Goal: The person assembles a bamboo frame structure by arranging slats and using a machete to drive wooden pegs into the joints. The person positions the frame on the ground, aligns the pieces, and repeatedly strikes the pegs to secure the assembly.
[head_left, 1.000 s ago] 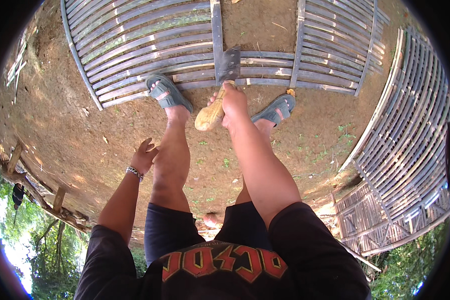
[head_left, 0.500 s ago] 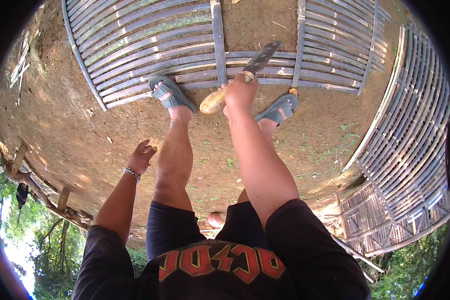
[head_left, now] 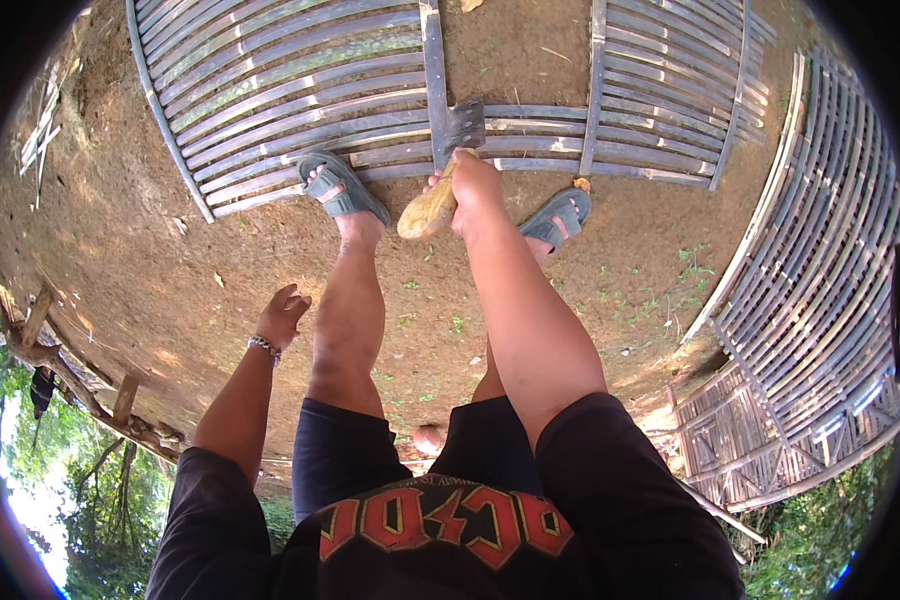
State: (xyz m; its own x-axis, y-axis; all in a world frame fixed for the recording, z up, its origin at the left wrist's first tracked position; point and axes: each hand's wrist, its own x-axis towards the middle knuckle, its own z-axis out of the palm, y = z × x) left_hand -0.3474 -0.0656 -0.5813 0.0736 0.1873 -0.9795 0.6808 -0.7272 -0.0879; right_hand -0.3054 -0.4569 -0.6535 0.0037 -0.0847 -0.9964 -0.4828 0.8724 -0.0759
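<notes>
My right hand (head_left: 473, 187) is wrapped round the thick pale wooden handle of a machete (head_left: 428, 212). Its dark, broad blade (head_left: 464, 126) points away from me over a slatted bamboo panel (head_left: 310, 110), at the inner upright bar. Whether the blade touches the bamboo, I cannot tell. Off to the left of my left leg, my left hand (head_left: 283, 318) hangs in the air with a bracelet at the wrist. Its fingers are loosely bent and apart, with nothing in them.
My sandalled feet, the left (head_left: 342, 186) and the right (head_left: 558, 220), stand close to the panel's near edge. Another bamboo lattice (head_left: 820, 260) rises on the right. At the left lies a rough wooden frame (head_left: 120, 405). Brown soil (head_left: 170, 270) with small weeds lies between.
The machete blade has swung from pointing up and right to pointing nearly straight ahead, leftward onto the upright bar. My right hand has shifted slightly left. My left hand has barely moved.
</notes>
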